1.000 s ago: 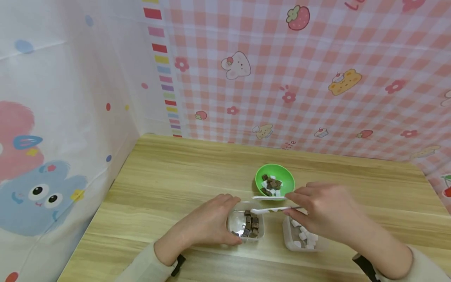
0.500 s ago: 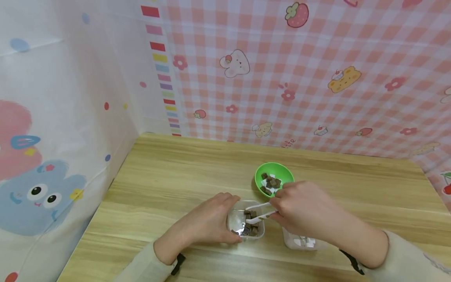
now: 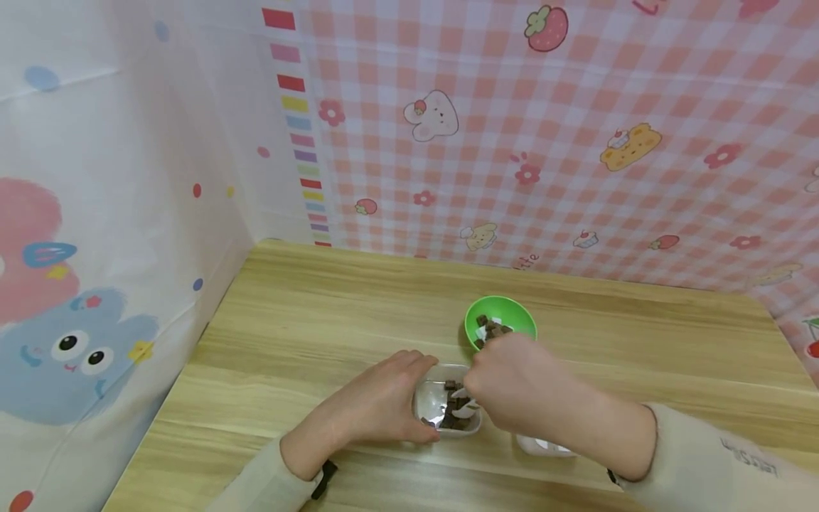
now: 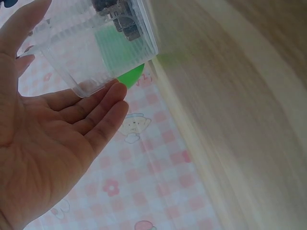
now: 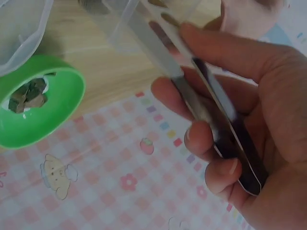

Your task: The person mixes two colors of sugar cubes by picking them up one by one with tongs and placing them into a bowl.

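My left hand (image 3: 377, 398) holds a clear plastic box (image 3: 431, 407) from its left side, thumb at the near side and fingers at the far side. Dark brown cubes (image 3: 456, 421) fill the box's right half. My right hand (image 3: 527, 380) grips a pair of tongs (image 5: 156, 45) with metal handles and white tips. In the head view the white tips reach down among the brown cubes, slightly apart. Whether a cube is pinched between them I cannot tell. Behind the right hand stands a green bowl (image 3: 512, 311) with brown and white cubes in it.
A second clear box (image 3: 544, 448) with white pieces stands right of the first, mostly under the right forearm. The wooden table (image 3: 333, 306) meets a pink checked cloth (image 3: 499, 142) at the back and a white patterned cloth (image 3: 128, 213) on the left.
My right hand has moved left and the tongs have gone down from above the box into the brown cubes, their tips coming closer together. The left hand has stayed on the box.
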`<state>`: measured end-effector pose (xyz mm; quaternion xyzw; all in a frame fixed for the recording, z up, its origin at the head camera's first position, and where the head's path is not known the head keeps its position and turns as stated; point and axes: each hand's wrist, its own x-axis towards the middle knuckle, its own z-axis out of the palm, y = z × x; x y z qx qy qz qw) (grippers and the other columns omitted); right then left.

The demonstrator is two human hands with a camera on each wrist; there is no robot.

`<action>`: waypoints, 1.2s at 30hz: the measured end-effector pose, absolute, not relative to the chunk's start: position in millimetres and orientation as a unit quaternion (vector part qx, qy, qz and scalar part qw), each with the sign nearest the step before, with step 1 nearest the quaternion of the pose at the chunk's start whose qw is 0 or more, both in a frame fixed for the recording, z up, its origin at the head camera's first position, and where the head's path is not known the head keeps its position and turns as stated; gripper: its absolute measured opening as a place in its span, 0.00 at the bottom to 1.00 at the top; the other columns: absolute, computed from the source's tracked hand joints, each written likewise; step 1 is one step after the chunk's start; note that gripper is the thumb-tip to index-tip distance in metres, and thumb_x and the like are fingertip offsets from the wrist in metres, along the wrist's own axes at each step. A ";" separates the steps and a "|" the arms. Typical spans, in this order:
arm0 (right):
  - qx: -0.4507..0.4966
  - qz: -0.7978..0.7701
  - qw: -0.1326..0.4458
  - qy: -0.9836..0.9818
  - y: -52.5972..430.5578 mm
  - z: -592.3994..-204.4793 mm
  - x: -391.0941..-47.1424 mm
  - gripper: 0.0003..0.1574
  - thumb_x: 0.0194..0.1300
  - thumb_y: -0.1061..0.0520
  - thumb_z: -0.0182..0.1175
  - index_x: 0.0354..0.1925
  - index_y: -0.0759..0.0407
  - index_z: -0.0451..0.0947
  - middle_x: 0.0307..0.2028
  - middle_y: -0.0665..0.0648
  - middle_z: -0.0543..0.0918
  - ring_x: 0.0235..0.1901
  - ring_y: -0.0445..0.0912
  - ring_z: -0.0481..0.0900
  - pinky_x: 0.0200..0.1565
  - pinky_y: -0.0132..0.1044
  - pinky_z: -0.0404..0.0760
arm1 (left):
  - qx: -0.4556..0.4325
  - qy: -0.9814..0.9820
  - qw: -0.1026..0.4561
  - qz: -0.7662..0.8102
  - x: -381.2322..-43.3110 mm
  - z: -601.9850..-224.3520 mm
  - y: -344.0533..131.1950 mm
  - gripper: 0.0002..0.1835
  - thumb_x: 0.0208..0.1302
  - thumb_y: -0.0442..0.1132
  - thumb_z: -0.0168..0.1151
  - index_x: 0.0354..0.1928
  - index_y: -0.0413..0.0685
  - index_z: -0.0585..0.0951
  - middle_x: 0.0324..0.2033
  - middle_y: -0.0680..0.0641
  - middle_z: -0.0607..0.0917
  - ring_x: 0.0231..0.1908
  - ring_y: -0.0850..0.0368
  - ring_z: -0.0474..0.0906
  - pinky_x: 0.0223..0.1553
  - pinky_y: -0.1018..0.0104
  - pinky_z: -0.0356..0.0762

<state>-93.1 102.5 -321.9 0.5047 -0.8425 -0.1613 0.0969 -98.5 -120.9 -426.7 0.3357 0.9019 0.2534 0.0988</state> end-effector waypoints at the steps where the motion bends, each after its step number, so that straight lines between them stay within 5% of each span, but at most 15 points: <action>1: 0.505 -0.170 0.095 -0.841 100.5 -322.1 -92.6 0.19 0.39 0.62 0.72 0.12 0.46 0.71 0.12 0.45 0.72 0.14 0.40 0.65 0.15 0.34 0.67 | 0.336 0.901 0.099 0.256 -98.8 -426.9 -121.0 0.52 0.44 0.56 0.85 0.69 0.38 0.74 0.55 0.47 0.82 0.52 0.58 0.76 0.56 0.64 0.81; 16: 0.503 -0.208 0.123 -0.830 91.7 -325.0 -97.5 0.20 0.41 0.59 0.74 0.13 0.44 0.70 0.13 0.45 0.72 0.15 0.38 0.67 0.16 0.34 0.69 | 0.338 0.902 0.098 0.249 -99.1 -427.6 -120.8 0.51 0.47 0.57 0.84 0.69 0.37 0.74 0.55 0.46 0.82 0.52 0.58 0.76 0.56 0.63 0.80; 29: 0.512 -0.186 0.076 -0.835 100.9 -322.2 -100.7 0.18 0.45 0.62 0.71 0.14 0.48 0.72 0.12 0.46 0.70 0.14 0.40 0.66 0.17 0.35 0.73 | 0.325 0.906 0.108 0.248 -97.9 -426.2 -120.1 0.53 0.44 0.57 0.84 0.70 0.38 0.74 0.55 0.48 0.82 0.53 0.58 0.77 0.57 0.63 0.81; 36: 0.499 -0.117 0.073 -0.856 116.4 -318.7 -107.0 0.24 0.54 0.45 0.79 0.14 0.49 0.76 0.13 0.45 0.70 0.15 0.41 0.67 0.17 0.36 0.73 | 0.323 0.908 0.109 0.244 -97.4 -425.5 -120.3 0.54 0.44 0.59 0.84 0.71 0.39 0.73 0.55 0.48 0.82 0.54 0.58 0.76 0.57 0.62 0.80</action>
